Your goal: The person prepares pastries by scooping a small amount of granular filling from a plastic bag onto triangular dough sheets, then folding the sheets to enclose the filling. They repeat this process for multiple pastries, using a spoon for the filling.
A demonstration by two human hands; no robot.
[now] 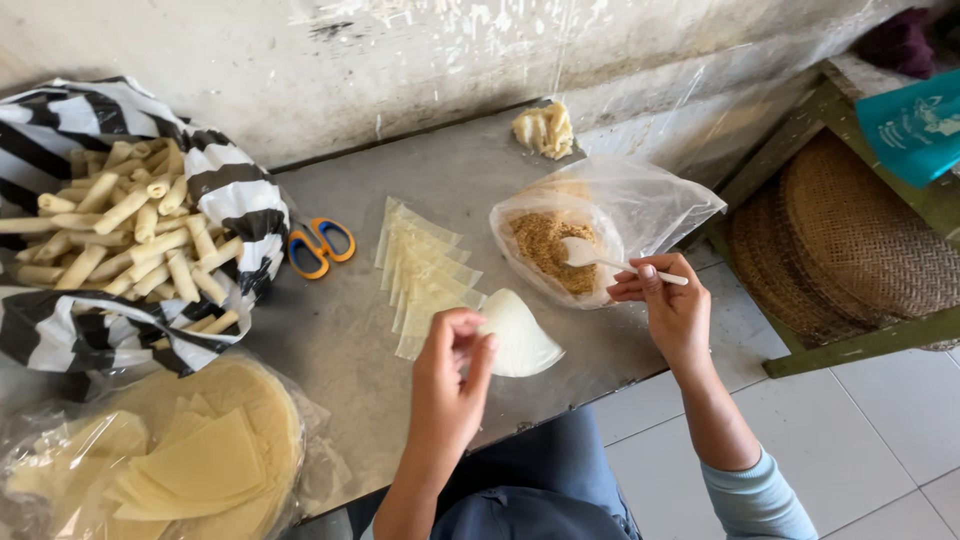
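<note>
My left hand (450, 375) pinches the edge of a thin pale wrapper sheet (518, 335) lying on the grey table (400, 190). A fanned row of cut triangular wrappers (425, 270) lies just beyond it. My right hand (668, 300) grips a white spoon (595, 256) whose bowl rests in the brown crumbly filling (548, 245) inside a clear plastic bag (625, 215).
A black-and-white striped bag (225, 195) holds several rolled pastry sticks (120, 240) at left. Orange-and-blue scissors (320, 246) lie next to it. Round wrappers in plastic (200, 460) sit at front left. A small pastry lump (545, 128) lies by the wall. Woven trays (850, 240) stand at right.
</note>
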